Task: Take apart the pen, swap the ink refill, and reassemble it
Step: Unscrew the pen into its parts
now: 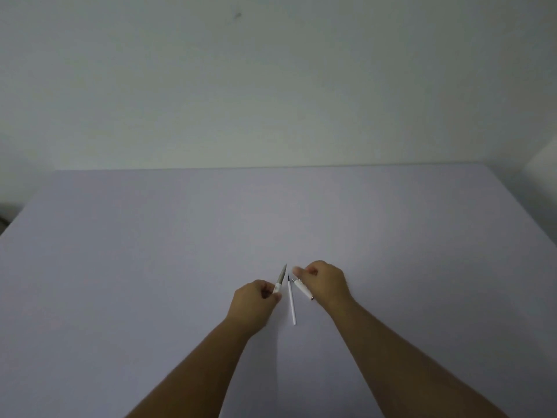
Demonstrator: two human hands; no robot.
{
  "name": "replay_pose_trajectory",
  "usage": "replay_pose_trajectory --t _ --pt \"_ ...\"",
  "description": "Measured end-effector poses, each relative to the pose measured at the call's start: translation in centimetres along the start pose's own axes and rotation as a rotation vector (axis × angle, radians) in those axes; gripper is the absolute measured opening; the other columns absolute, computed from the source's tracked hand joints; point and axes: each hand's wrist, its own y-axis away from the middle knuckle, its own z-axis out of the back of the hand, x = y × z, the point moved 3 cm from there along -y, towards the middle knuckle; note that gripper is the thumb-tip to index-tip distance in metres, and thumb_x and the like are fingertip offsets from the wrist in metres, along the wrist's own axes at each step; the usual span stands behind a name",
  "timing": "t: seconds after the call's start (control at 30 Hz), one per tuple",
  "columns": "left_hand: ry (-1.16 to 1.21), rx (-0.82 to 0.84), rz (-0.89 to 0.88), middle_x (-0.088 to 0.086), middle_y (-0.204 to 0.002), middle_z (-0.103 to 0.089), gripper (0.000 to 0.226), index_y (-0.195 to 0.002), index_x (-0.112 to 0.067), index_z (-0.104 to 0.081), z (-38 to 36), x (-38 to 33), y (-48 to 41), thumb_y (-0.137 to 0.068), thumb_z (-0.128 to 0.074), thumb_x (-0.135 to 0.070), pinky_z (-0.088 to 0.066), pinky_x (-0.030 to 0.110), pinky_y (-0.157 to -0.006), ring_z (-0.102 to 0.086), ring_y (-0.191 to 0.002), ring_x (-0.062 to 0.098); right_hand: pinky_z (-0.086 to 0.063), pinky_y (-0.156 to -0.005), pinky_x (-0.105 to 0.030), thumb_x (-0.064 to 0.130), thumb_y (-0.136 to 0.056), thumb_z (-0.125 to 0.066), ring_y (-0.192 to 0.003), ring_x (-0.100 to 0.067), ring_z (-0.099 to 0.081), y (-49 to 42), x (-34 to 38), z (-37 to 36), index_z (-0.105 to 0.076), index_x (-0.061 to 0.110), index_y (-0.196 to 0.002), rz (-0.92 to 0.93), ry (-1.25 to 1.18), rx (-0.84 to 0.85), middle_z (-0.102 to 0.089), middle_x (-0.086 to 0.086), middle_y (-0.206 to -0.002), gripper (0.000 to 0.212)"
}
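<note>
Currently, the left hand (252,303) is gripping the pen tip section (280,280), the right hand (324,282) the barrel (302,287); the refill (291,301) is lying on the table (150,251) between them, pointing toward 12 o'clock. Risk: a nudge rolling it away.

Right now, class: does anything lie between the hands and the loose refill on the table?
Nothing visible does. The white refill lies bare on the table, in the gap between the left hand, which holds the pen's tip section, and the right hand, which holds the white barrel.
</note>
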Motion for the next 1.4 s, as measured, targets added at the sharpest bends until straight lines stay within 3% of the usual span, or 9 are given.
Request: replay_pose_trajectory --t 0.2,0.4,0.53,0.7,0.87,1.0,1.13,1.3,1.4 --pt "-0.083 0.014 -0.087 0.004 -0.091 -0.067 0.023 -0.107 -0.011 -0.064 0.0 -1.4 0.5 -0.093 -0.054 -0.026 -0.053 0.032 -0.080 -0.064 -0.086 0.023 -0.038 -0.058 -0.023 0.034 -0.082 -0.069 -0.058 -0.009 -0.047 1.4 2.7 -0.3 -0.061 0.015 -0.069 0.020 -0.311 0.237 -0.056 0.004 -0.064 0.025" --pt "0.047 0.079 -0.089 0.008 -0.086 -0.067 0.022 -0.103 -0.008 -0.068 0.9 -1.6 1.0 -0.094 -0.050 -0.017 -0.056 0.036 -0.088 -0.062 -0.077 0.018 -0.047 -0.072 -0.026 0.015 -0.087 -0.065 -0.071 -0.013 -0.055 1.7 2.6 0.0 -0.071 0.014 -0.083 0.052 -0.565 0.322 -0.064 0.000 -0.075 0.007" --pt "0.027 0.071 -0.135 0.007 -0.086 -0.066 0.022 -0.105 -0.008 -0.068 1.2 -2.0 1.4 -0.095 -0.050 -0.017 -0.056 0.038 -0.090 -0.062 -0.080 0.020 -0.045 -0.066 -0.026 0.025 -0.085 -0.068 -0.065 -0.014 -0.050 1.8 2.6 0.2 -0.068 0.010 -0.079 -0.029 -0.581 0.342 -0.060 -0.003 -0.072 0.016" --pt "-0.019 0.051 -0.151 0.003 -0.081 -0.065 0.020 -0.102 -0.012 -0.067 1.4 -2.2 1.6 -0.095 -0.051 -0.021 -0.056 0.039 -0.087 -0.061 -0.078 0.020 -0.047 -0.064 -0.022 0.006 -0.087 -0.064 -0.064 -0.013 -0.052 1.9 3.0 0.7 -0.069 0.011 -0.079 0.015 -0.641 0.344 -0.063 -0.004 -0.073 0.011" --pt "-0.049 0.033 -0.187 -0.001 -0.076 -0.061 0.023 -0.103 -0.011 -0.066 1.8 -2.6 1.7 -0.095 -0.050 -0.025 -0.049 0.029 -0.074 -0.057 -0.075 0.018 -0.048 -0.066 -0.025 0.026 -0.080 -0.074 -0.063 -0.014 -0.050 2.0 3.2 0.7 -0.067 0.011 -0.072 -0.034 -0.577 0.313 -0.058 -0.003 -0.069 0.018" --pt "-0.099 0.015 -0.201 0.002 -0.082 -0.062 0.024 -0.105 -0.011 -0.065 1.9 -2.9 1.7 -0.096 -0.049 -0.026 -0.048 0.028 -0.073 -0.057 -0.077 0.019 -0.049 -0.066 -0.023 0.002 -0.085 -0.065 -0.068 -0.015 -0.055 2.1 3.6 0.9 -0.068 0.011 -0.080 0.000 -0.711 0.345 -0.061 -0.006 -0.075 0.010" --pt "-0.113 -0.005 -0.244 0.002 -0.083 -0.062 0.024 -0.106 -0.011 -0.065 2.0 -3.5 1.8 -0.097 -0.047 -0.024 -0.042 0.019 -0.064 -0.056 -0.077 0.018 -0.053 -0.073 -0.029 0.022 -0.082 -0.072 -0.069 -0.016 -0.055 2.2 4.1 1.3 -0.069 0.012 -0.078 -0.013 -0.631 0.287 -0.063 -0.007 -0.077 0.011" --pt "-0.128 -0.056 -0.284 0.001 -0.084 -0.061 0.025 -0.107 -0.011 -0.065 2.5 -4.5 2.0 -0.098 -0.046 -0.024 -0.038 0.014 -0.060 -0.054 -0.076 0.016 -0.053 -0.071 -0.023 0.005 -0.085 -0.066 -0.075 -0.015 -0.060 2.1 5.1 2.3 -0.069 0.014 -0.082 0.060 -0.694 0.286 -0.065 -0.004 -0.081 0.010" --pt "-0.143 -0.092 -0.314 0.000 -0.081 -0.059 0.026 -0.107 -0.011 -0.064 2.8 -4.9 1.9 -0.098 -0.044 -0.024 -0.034 0.013 -0.055 -0.049 -0.064 0.008 -0.051 -0.068 -0.024 0.020 -0.082 -0.072 -0.070 -0.014 -0.055 2.0 5.3 2.6 -0.068 0.010 -0.083 0.046 -0.622 0.254 -0.062 -0.003 -0.076 0.011"
